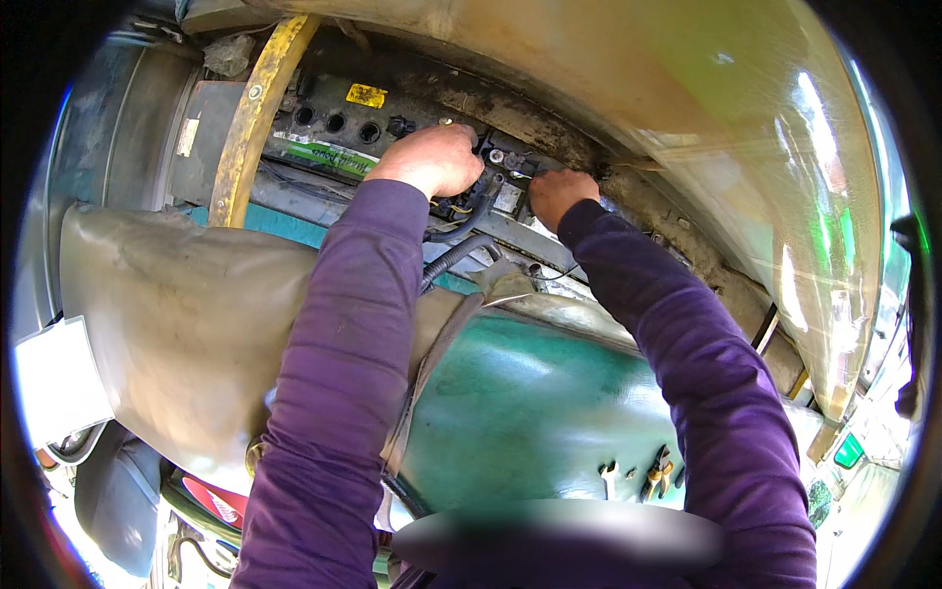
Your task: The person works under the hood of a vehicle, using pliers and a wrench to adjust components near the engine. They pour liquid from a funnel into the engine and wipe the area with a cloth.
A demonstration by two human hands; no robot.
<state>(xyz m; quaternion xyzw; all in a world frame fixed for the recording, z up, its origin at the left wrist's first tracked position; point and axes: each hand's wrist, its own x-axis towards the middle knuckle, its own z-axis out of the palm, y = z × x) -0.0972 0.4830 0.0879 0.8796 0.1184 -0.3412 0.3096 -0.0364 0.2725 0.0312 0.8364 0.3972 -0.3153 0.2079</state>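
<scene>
A dark, dirty battery (351,116) lies in the recess, with several round openings along its top and a green label (329,157) on its side. My left hand (432,162) rests over its right end, fingers curled; whatever they hold is hidden. Just left of that hand sits a black cap (399,127). My right hand (564,194) is closed at the right, beside a metal terminal post (497,156); its grip is also out of sight. Black cable (481,213) runs between my hands, and a ribbed conduit (454,259) curves below.
A worn yellow bar (259,113) crosses the recess at left. Overhead and right hangs a large beige panel (677,88). Nearer me are a tan cover (186,324) and a green padded surface (535,412), which carries a wrench (609,478) and pliers (654,475).
</scene>
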